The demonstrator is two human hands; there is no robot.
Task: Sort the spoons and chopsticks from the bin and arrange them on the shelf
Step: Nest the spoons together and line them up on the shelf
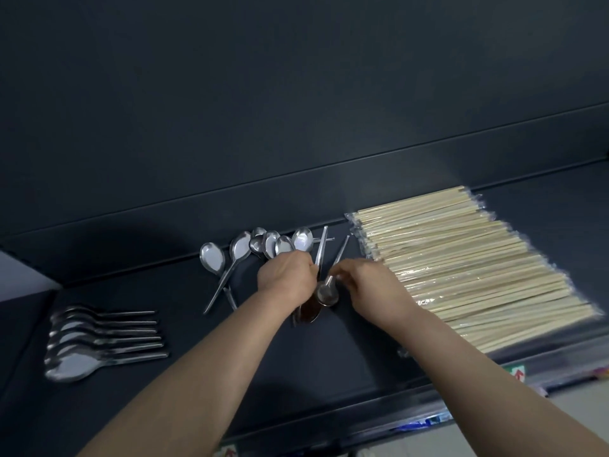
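Observation:
On the dark shelf (346,351), my left hand (285,277) grips a bunch of metal spoons (309,311), handles pointing away, bowls hanging toward me. My right hand (369,285) pinches another spoon (328,293) by the neck just right of that bunch. Behind the hands lies a loose cluster of spoons (263,245), bowls up, some crossed. At the left, a neat row of several spoons (99,338) lies with handles to the right. Wrapped wooden chopsticks (468,268) lie in a wide flat stack at the right. The bin is out of view.
A dark back wall (296,110) rises behind the shelf. The shelf's front edge (428,397) runs across the lower right, with coloured labels below it. A pale surface (19,275) shows at the far left.

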